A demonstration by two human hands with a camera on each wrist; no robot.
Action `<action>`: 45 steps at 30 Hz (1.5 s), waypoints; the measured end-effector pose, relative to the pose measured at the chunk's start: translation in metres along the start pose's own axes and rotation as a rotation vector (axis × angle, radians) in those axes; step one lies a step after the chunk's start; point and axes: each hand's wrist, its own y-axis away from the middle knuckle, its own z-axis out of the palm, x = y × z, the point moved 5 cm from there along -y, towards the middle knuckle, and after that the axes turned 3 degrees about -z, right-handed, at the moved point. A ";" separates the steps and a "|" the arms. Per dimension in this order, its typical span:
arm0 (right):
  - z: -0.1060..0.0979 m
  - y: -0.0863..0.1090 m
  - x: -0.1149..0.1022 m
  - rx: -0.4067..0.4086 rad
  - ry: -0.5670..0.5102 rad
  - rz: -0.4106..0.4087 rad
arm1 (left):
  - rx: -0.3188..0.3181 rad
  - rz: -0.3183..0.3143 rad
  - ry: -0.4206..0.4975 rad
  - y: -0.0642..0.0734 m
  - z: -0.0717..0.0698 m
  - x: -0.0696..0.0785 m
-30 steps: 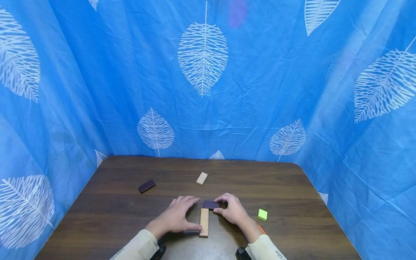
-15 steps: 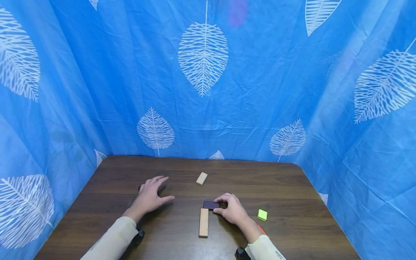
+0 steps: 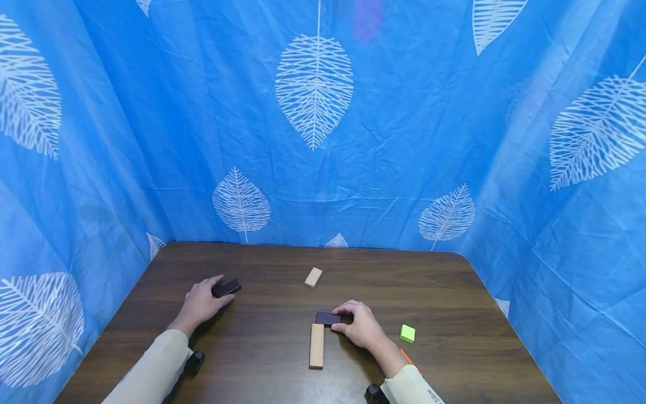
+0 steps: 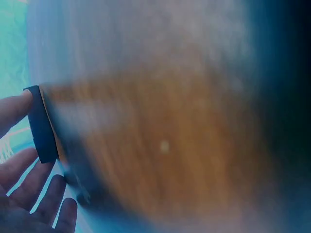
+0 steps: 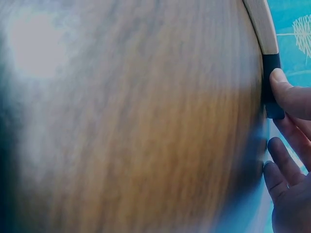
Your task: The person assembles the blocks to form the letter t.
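Note:
At the table's left, my left hand (image 3: 198,303) has its thumb and fingers on either side of a dark brown block (image 3: 229,287), pinching it where it lies. The left wrist view shows the thumb on one end of this dark block (image 4: 41,126) and fingertips at the other. My right hand (image 3: 362,327) holds a second dark block (image 3: 325,318) between thumb and index finger; its other fingers stay off it. That block meets the far end of a long pale wooden block (image 3: 316,348) crosswise, and the pale block (image 5: 264,29) also shows in the right wrist view.
A short pale block (image 3: 313,278) lies farther back on the brown wooden table (image 3: 272,370). Right of my right hand are a lime green block (image 3: 407,333) and a thin orange piece (image 3: 410,359), partly hidden by the forearm. Blue leaf-printed cloth (image 3: 323,185) borders the table.
My left hand has let go of the long pale block and moved left to the far dark block, which it now pinches. The right hand stays in place on its dark block.

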 end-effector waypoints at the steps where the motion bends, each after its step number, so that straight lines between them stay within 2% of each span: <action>1: 0.000 0.000 0.000 0.000 0.000 0.001 | -0.011 -0.015 0.009 0.000 -0.001 -0.001; 7: 0.000 0.001 0.002 -0.006 0.001 0.018 | -0.034 -0.052 0.035 0.000 -0.003 -0.002; 17: -0.001 0.003 0.001 -0.007 0.001 0.028 | -0.039 -0.067 0.073 -0.002 0.000 -0.008; 28: 0.000 0.003 0.001 -0.012 -0.013 0.039 | -0.034 -0.068 0.060 -0.002 0.001 -0.008; 45: 0.000 0.002 0.002 -0.006 -0.007 0.044 | 0.003 -0.026 0.028 -0.002 0.000 0.000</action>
